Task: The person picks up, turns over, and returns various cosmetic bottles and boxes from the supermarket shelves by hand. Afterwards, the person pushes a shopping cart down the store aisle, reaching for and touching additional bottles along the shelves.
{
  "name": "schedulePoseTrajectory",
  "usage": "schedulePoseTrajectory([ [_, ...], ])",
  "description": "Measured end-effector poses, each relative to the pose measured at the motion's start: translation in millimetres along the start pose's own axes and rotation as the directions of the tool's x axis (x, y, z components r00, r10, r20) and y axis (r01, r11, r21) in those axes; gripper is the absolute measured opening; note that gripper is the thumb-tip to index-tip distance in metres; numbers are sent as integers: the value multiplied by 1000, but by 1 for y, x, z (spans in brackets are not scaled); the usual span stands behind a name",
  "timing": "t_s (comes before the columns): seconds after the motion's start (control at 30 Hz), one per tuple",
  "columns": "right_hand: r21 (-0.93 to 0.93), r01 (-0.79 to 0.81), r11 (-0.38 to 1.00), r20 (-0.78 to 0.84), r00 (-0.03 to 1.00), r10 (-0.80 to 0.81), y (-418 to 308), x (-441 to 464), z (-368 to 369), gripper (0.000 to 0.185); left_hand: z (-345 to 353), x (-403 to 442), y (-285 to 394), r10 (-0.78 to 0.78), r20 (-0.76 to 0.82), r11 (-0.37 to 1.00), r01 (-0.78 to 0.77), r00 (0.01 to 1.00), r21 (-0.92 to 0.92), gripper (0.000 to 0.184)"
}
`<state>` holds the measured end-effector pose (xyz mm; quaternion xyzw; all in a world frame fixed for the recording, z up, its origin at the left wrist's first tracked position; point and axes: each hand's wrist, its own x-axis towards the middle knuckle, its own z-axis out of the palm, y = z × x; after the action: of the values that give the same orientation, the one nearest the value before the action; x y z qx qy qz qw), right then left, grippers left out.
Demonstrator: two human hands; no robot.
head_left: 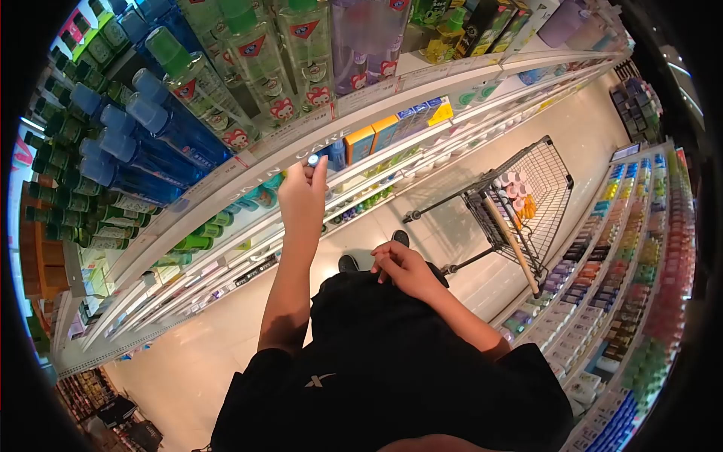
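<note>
Left hand raised to the shelf, right hand bent loosely before the body

At the far left, dark green bottles point(120, 226) stand in rows, with tall blue bottles point(177, 143) beside them. Next come clear bottles with green caps point(260, 71), on the upper shelf point(297, 151).

Below that shelf's front edge, the left hand point(301, 197) is lifted at the end of a nearly straight forearm that runs up from the short black sleeve. Its back faces the camera, the thumb points up along the right side, and the other fingers are folded in, leaving only a narrow gap. A small blue-and-white cap point(313, 160) shows at the thumb and fingertips, by the lower shelf; whether the hand grips it, I cannot tell. Just right of it stands a blue bottle point(337, 156), then 2 orange boxes point(373, 138).

The right hand point(407, 269) hangs in front of the waist, above 1 of the 2 black shoes point(348, 263). Its elbow is bent, the forearm slants inward, and the fingers curl softly, half open, with nothing visible in them.

Further right, a shopping cart point(512, 245) stands on the floor with packages inside, near another row of stocked shelves point(602, 301).
</note>
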<state>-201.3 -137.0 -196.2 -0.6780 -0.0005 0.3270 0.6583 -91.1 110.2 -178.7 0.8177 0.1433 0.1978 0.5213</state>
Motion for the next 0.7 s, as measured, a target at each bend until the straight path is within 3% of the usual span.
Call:
schedulePoseTrajectory([
  [0.3, -171, 120, 978, -54, 990, -131, 8, 8, 17, 28, 26, 10, -26, 91, 59, 996, -90, 994, -18, 32],
  [0.43, -343, 156, 926, -52, 981, -185, -1, 9, 14, 28, 24, 17, -26, 53, 46, 997, -55, 998, 50, 33],
  [0.5, -426, 149, 892, -64, 979, -194, -6, 10, 11, 29, 21, 12, -18, -75, 49, 997, 74, 996, 10, 42],
  [0.57, -585, 196, 787, -49, 960, -275, -11, 13, 1, 30, 25, 4, -16, -96, 47, 995, 96, 994, -5, 39],
  [0.63, -628, 216, 747, -57, 945, -321, -16, 18, -6, 30, 28, -3, -21, -110, 56, 990, 114, 992, -80, 36],
  [0.67, -640, 210, 739, -62, 945, -322, -22, 20, -10, 30, 30, -7, -28, -111, 81, 992, 115, 991, -44, 60],
  [0.7, -646, 207, 735, -66, 944, -324, -26, 22, -13, 30, 36, -10, -39, -73, 55, 996, 76, 996, -52, 62],
])
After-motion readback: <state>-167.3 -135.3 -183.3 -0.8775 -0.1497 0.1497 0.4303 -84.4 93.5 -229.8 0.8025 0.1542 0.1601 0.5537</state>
